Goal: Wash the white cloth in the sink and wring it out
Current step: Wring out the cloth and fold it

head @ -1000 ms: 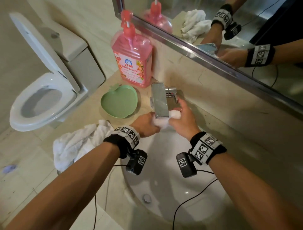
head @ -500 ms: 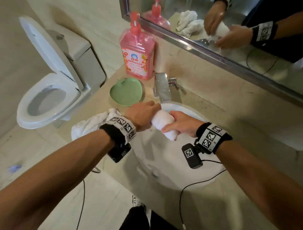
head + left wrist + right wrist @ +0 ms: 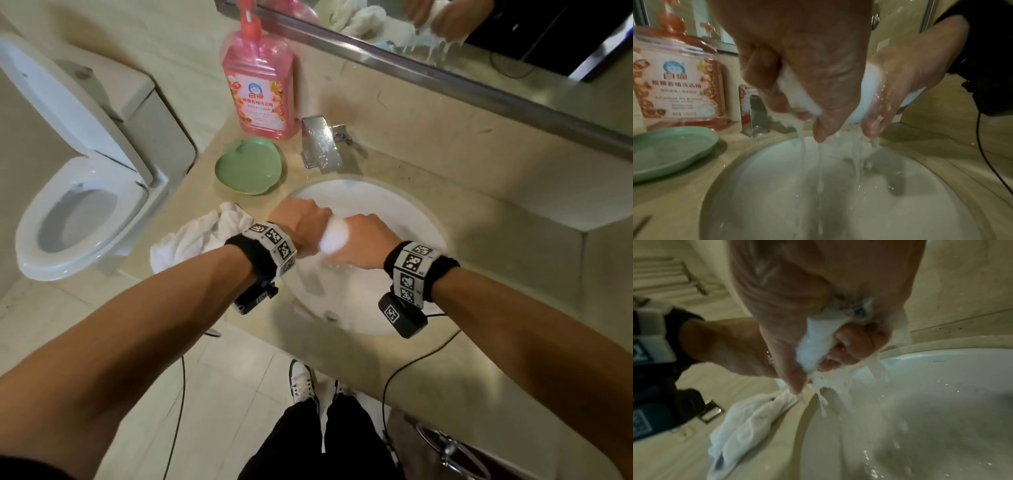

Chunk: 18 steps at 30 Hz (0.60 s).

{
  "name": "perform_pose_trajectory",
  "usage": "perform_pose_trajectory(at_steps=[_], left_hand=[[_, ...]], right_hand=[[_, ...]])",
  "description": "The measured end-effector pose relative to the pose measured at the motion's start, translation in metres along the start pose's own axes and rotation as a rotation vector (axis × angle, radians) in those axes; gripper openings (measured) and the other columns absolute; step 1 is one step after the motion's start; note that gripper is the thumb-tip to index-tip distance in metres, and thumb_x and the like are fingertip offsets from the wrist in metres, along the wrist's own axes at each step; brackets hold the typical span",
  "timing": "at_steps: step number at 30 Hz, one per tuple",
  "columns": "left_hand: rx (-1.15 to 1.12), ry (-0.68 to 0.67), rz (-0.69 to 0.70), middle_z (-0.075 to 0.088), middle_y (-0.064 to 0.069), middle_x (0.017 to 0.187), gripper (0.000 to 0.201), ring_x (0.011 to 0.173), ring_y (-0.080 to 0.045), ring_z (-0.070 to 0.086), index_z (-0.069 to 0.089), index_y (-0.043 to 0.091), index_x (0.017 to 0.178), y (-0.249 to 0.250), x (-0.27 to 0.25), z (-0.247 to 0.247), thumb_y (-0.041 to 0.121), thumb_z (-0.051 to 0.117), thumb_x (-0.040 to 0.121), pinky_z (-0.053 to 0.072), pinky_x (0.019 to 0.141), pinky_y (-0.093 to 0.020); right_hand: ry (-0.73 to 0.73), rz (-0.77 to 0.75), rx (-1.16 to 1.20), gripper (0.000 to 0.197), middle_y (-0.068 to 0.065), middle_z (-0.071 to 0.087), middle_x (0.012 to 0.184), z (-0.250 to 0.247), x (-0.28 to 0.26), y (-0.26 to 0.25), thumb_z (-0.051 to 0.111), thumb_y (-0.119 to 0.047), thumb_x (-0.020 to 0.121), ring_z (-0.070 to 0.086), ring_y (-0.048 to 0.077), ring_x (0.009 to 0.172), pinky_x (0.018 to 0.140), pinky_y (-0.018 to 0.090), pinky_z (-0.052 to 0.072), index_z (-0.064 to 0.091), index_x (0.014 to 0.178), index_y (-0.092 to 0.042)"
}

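Observation:
A small white cloth (image 3: 333,234) is rolled tight between both hands above the white sink basin (image 3: 404,209). My left hand (image 3: 299,222) grips its left end and my right hand (image 3: 364,240) grips its right end, fists nearly touching. In the left wrist view the curled fingers (image 3: 777,91) squeeze the cloth (image 3: 797,95) and thin streams of water run down into the basin (image 3: 859,203). The right wrist view shows the cloth (image 3: 816,340) bulging from the fist, with water pouring off it. The mirror shows the same dripping.
A chrome tap (image 3: 320,144) stands behind the basin, no water coming from it. A pink soap bottle (image 3: 258,85) and a green dish (image 3: 248,171) sit on the left of the counter, with a crumpled white towel (image 3: 195,240) at its edge. A toilet (image 3: 78,212) is further left.
Both hands drew the cloth back from under the tap to the middle of the basin and closed round it. Water now streams out of the cloth.

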<state>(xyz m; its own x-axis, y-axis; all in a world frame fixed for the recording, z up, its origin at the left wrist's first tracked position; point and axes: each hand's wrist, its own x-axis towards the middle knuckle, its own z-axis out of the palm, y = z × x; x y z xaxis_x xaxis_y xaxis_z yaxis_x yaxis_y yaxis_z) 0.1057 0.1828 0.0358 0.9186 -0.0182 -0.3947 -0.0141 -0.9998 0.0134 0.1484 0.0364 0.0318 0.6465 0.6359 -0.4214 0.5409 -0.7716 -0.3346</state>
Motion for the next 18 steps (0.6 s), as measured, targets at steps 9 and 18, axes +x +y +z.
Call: perform_pose_trajectory(at_steps=[9,18], left_hand=[[0.16,-0.592,-0.338,0.061,-0.01,0.063,0.013,0.063,-0.023,0.057,0.062,0.005,0.069,0.041,0.019,0.04,0.007,0.066,0.057,0.046,0.062,-0.028],[-0.328,-0.403,-0.089,0.069,-0.004,0.096,0.041,0.085,-0.024,0.064,0.065,0.015,0.111,0.0,0.026,0.048,0.035,0.075,0.077,0.046,0.071,-0.029]], right_hand=[[0.019,-0.098,-0.365,0.01,0.011,0.069,0.088,0.045,0.007,0.019,0.061,-0.022,0.084,0.064,0.032,0.075,0.061,0.031,0.035,0.062,0.093,-0.017],[0.086,-0.167,-0.142,0.051,0.007,0.065,0.099,0.049,0.017,0.029,0.07,-0.036,0.079,0.063,0.034,0.084,0.065,0.034,0.037,0.048,0.123,-0.022]])
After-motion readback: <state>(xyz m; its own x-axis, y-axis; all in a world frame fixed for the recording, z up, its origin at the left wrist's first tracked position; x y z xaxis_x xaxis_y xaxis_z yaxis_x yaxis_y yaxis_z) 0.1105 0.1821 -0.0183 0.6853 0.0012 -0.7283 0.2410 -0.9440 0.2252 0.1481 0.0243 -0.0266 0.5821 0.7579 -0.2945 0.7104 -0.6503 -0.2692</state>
